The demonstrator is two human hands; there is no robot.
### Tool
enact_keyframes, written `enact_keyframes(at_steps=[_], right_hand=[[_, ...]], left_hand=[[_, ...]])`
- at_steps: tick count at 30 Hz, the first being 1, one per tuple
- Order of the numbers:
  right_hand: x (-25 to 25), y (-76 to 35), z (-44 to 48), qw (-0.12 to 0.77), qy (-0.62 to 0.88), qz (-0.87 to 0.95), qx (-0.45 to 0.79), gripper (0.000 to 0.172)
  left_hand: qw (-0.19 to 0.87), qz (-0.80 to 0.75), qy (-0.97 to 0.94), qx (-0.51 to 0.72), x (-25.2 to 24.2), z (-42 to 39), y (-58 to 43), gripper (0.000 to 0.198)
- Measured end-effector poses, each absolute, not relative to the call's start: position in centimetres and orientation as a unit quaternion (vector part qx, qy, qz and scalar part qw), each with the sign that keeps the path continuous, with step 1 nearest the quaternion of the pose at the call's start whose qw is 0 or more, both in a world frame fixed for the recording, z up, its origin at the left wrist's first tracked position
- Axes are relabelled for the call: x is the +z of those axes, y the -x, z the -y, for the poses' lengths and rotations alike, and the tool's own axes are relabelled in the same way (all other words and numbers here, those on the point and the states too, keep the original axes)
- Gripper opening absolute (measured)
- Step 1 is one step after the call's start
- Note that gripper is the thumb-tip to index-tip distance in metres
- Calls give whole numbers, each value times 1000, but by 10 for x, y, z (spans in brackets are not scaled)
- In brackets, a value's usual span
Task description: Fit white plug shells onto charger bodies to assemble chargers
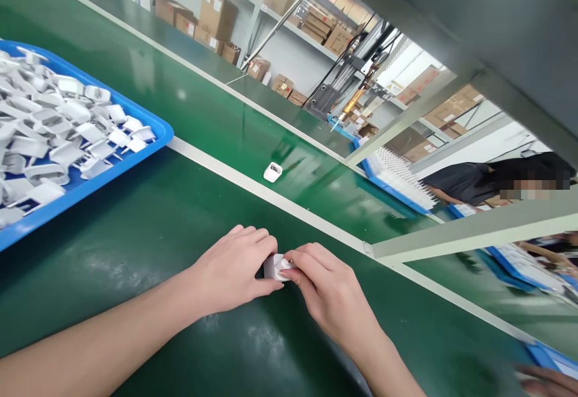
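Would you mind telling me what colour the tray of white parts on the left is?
The tray is bright blue, shown best in the head view.

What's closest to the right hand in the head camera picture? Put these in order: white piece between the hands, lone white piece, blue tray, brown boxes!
From the right hand:
1. White piece: touching it, on its left.
2. Lone white piece: ahead on the green belt.
3. Blue tray: left side.
4. Cardboard boxes: far shelves.

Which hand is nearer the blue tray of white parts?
Left. The left hand is some way from the blue tray; the right hand is farther, beyond the left hand.
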State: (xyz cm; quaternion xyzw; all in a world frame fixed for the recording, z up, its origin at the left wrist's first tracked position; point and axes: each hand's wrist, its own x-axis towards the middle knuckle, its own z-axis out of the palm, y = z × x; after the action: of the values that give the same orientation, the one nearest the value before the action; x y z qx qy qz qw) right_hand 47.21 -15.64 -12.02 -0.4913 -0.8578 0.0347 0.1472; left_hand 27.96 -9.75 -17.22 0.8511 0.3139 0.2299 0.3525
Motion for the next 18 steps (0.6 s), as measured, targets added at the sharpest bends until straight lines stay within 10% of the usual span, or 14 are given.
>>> enact_keyframes(at_steps=[18], right_hand=[[-55, -610, 244, 127, 752, 646, -35, 27]], left_hand=[[304, -283, -882, 222, -166, 104, -269, 33]])
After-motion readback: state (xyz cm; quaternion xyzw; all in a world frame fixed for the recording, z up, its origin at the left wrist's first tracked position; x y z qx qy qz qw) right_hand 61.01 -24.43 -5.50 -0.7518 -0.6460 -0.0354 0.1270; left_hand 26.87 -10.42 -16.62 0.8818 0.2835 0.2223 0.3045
